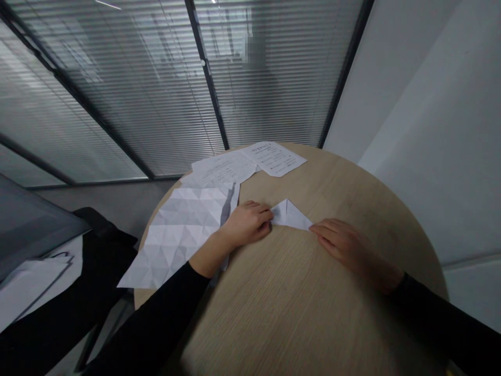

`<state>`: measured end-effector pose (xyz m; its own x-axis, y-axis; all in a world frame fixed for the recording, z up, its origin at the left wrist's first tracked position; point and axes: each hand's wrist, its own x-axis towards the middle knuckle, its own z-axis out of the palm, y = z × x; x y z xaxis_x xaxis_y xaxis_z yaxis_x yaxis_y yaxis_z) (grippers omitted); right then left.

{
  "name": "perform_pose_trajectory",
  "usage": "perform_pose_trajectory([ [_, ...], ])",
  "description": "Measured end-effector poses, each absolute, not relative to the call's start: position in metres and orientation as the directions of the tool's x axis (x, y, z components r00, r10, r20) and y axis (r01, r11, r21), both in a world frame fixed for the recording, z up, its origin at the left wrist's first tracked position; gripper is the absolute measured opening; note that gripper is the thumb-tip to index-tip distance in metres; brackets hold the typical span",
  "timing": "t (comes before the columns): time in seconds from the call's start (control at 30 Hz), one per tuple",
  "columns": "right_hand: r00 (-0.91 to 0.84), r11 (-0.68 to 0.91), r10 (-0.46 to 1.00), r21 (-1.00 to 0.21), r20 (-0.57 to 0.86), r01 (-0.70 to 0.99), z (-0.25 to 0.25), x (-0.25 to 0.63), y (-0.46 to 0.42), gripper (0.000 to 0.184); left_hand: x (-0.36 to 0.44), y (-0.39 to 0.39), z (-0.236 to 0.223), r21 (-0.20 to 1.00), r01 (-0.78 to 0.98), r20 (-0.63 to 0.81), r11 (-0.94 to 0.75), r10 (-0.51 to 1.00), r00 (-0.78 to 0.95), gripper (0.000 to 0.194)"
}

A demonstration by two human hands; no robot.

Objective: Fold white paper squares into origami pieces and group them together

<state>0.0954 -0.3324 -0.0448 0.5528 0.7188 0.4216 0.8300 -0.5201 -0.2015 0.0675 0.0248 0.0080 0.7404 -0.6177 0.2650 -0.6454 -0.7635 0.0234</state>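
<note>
A small white piece of folded paper (291, 215), triangular with its peak pointing away from me, lies on the round wooden table (274, 292). A crease or flap edge runs down from the peak. My left hand (250, 223) has its curled fingers on the paper's left corner. At the right corner, my right hand (342, 243) pinches the tip between thumb and fingers. Beside my left forearm lies a large white sheet (176, 230) covered in a grid of triangular creases.
Printed sheets (276, 158) lie overlapping at the table's far edge. To the left, a dark chair (105, 261) carries more white papers (39, 282). Behind the table stands a glass partition with blinds (274, 94), and a white wall (438, 130) is on the right.
</note>
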Motion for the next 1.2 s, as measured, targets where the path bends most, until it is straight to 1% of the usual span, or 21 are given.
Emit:
perform_pose_trajectory([
  [0.17, 0.521, -0.499, 0.743, -0.171, 0.42, 0.85, -0.039, 0.106, -0.327, 0.033, 0.067, 0.017, 0.007, -0.011, -0.63, 0.253, -0.777, -0.612, 0.75, 0.026],
  [0.33, 0.503, -0.509, 0.74, -0.117, 0.446, 0.853, -0.033, 0.122, -0.327, 0.034, 0.069, 0.01, 0.003, -0.069, -0.659, 0.219, -0.749, -0.656, 0.723, 0.044],
  [0.4, 0.494, -0.509, 0.742, -0.099, 0.454, 0.855, -0.032, 0.131, -0.325, 0.035, 0.069, 0.009, 0.001, -0.081, -0.658, 0.203, -0.749, -0.658, 0.725, 0.043],
  [0.6, 0.464, -0.476, 0.748, -0.103, 0.475, 0.873, -0.03, 0.154, -0.312, 0.035, 0.07, 0.008, -0.003, -0.06, -0.606, 0.209, -0.793, -0.604, 0.769, 0.031],
  [0.7, 0.454, -0.466, 0.748, -0.104, 0.485, 0.879, -0.03, 0.159, -0.308, 0.036, 0.071, 0.006, -0.003, -0.075, -0.561, 0.209, -0.825, -0.563, 0.8, 0.031],
  [0.77, 0.439, -0.454, 0.759, -0.094, 0.481, 0.886, -0.032, 0.161, -0.308, 0.036, 0.071, 0.004, -0.002, -0.095, -0.559, 0.203, -0.824, -0.565, 0.799, 0.033],
  [0.87, 0.402, -0.434, 0.767, -0.058, 0.5, 0.899, -0.035, 0.162, -0.309, 0.034, 0.07, 0.0, 0.001, -0.143, -0.57, 0.154, -0.809, -0.587, 0.795, 0.033],
  [0.97, 0.371, -0.412, 0.774, -0.036, 0.513, 0.91, -0.039, 0.164, -0.31, 0.034, 0.069, -0.003, 0.006, -0.176, -0.552, 0.099, -0.815, -0.573, 0.814, 0.029],
  [1.1, 0.357, -0.386, 0.8, -0.042, 0.482, 0.922, -0.039, 0.17, -0.311, 0.038, 0.074, -0.007, 0.014, -0.159, -0.549, 0.077, -0.821, -0.564, 0.822, 0.025],
  [1.2, 0.331, -0.34, 0.826, -0.065, 0.455, 0.938, -0.034, 0.175, -0.312, 0.039, 0.08, -0.01, 0.017, -0.15, -0.549, 0.082, -0.822, -0.564, 0.822, 0.032],
])
